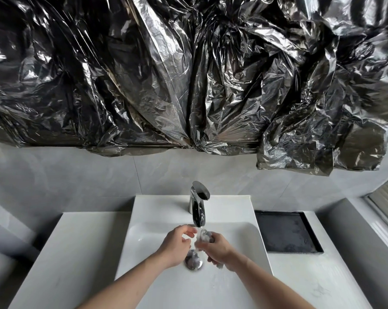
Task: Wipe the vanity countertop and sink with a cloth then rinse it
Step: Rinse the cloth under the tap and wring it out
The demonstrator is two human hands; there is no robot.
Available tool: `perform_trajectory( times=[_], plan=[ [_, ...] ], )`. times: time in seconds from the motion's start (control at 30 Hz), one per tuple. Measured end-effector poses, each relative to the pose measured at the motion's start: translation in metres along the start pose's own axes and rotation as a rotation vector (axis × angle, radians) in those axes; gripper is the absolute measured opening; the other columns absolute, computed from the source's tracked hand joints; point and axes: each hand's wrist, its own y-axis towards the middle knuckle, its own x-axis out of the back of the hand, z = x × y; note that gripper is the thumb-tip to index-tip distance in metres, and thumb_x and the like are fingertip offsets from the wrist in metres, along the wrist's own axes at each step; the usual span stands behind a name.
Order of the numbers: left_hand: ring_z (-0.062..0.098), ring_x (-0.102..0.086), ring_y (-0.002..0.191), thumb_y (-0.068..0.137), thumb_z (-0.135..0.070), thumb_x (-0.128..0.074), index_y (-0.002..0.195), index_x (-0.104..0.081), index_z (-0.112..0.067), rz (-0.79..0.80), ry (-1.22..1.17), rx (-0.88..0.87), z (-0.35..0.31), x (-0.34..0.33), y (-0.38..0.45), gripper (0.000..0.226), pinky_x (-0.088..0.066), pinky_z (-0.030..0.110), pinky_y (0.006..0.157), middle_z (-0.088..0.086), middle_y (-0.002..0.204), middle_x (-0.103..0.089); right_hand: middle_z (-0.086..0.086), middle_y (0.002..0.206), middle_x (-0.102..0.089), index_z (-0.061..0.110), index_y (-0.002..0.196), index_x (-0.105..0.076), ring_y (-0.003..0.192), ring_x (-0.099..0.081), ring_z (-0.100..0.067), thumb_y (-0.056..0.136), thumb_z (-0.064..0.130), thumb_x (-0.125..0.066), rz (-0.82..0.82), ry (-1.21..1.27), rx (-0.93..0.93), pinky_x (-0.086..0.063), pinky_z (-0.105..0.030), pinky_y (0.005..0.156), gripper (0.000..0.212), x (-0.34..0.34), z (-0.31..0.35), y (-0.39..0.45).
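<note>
A small grey-white cloth [205,236] is bunched up in my right hand [217,248], directly under the spout of the chrome faucet [198,204], where water runs down onto it. My left hand [177,244] hovers just left of the cloth with curled fingers apart, holding nothing that I can see. Both hands are over the white sink basin [148,241], above the chrome drain plug [193,260]. The white vanity countertop [72,253] spreads to either side of the basin.
A black rectangular tray [286,233] is set into the countertop right of the sink. Crumpled black plastic sheeting [188,74] covers the wall above the grey tiles. A window frame edge [386,201] shows at far right.
</note>
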Motion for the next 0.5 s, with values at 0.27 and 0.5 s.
perform_trajectory(
  times=[0.27, 0.5],
  plan=[
    [0.019, -0.067, 0.089, 0.088, -0.002, -0.047, 0.102, -0.066, -0.036, -0.053, -0.01, 0.006, 0.003, 0.012, -0.01, 0.042, -0.044, 0.016, 0.062, -0.012, 0.108, -0.066, 0.003, 0.064, -0.068, 0.023, 0.071, -0.063, 0.044, -0.047, -0.014, 0.084, 0.038, -0.062, 0.138, -0.001, -0.022, -0.03, -0.025, 0.043, 0.019, -0.012, 0.022, -0.004],
    [0.013, -0.067, 0.085, 0.09, -0.007, -0.053, 0.102, -0.068, -0.035, -0.084, 0.009, -0.008, 0.014, 0.019, -0.027, 0.035, -0.045, 0.015, 0.066, -0.013, 0.108, -0.067, 0.008, 0.062, -0.061, 0.023, 0.083, -0.062, 0.052, -0.059, -0.005, 0.095, 0.04, -0.056, 0.123, -0.011, 0.07, -0.041, -0.019, 0.041, 0.022, -0.003, 0.018, -0.024]
  ],
)
